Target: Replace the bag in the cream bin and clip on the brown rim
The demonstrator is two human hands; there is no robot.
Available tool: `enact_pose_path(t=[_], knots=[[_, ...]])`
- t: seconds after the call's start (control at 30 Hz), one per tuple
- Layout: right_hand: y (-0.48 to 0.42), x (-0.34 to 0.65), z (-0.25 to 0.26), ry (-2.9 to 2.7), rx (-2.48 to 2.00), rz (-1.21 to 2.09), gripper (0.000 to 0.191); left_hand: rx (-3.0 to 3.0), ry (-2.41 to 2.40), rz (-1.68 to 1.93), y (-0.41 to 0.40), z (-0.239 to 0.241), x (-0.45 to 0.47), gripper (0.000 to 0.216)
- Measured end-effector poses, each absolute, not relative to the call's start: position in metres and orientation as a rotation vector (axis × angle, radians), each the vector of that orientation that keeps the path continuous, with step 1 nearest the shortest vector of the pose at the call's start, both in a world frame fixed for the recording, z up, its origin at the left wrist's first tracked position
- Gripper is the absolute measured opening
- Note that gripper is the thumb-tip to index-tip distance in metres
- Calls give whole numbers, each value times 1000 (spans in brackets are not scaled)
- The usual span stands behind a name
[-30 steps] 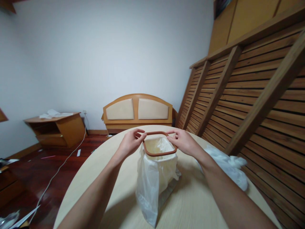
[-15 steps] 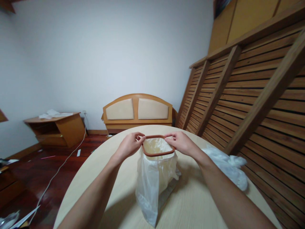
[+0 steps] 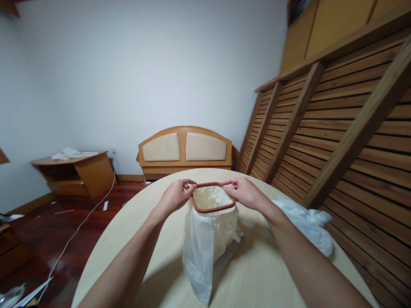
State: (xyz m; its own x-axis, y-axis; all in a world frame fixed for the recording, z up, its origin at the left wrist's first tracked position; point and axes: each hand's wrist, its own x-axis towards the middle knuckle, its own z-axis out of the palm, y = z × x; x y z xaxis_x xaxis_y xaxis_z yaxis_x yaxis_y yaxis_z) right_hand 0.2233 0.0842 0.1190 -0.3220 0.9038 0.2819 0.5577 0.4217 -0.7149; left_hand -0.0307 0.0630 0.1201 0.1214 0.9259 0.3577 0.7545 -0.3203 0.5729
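Note:
A trash bin [image 3: 207, 201] stands on the round pale table [image 3: 167, 244], lined with a translucent white plastic bag [image 3: 199, 252] whose edge hangs down outside, longest toward me. On its top sits a brown ring with rounded corners [image 3: 213, 210]. My left hand [image 3: 177, 193] pinches the ring's far left corner between thumb and fingers. At the far right corner, my right hand [image 3: 243, 192] grips the same ring in the same way. The bin's walls are mostly hidden behind the bag.
Crumpled white plastic bags [image 3: 305, 224] lie on the table's right side. A slatted wooden panel [image 3: 346, 141] leans beyond the right edge. Behind the table is a padded headboard [image 3: 186, 147]. A low cabinet [image 3: 75, 173] stands left, with a cable [image 3: 85, 224] across the floor.

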Motion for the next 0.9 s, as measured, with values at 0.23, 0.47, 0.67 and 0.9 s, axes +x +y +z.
enact_pose_path(t=[0.23,0.47,0.67,0.9], knots=[[83,224,118,-2048,-1249,624,33,2160,1689,971,59,122,-29,38],[77,223,124,-2080,-1299,567,33,2162,1692,959,60,122,-29,37],[74,224,127,-2122,-1311,504,34,2157,1712,948,58,123,-28,35],[73,225,126,-2168,-1322,455,35,2159,1716,943,56,123,-27,35]])
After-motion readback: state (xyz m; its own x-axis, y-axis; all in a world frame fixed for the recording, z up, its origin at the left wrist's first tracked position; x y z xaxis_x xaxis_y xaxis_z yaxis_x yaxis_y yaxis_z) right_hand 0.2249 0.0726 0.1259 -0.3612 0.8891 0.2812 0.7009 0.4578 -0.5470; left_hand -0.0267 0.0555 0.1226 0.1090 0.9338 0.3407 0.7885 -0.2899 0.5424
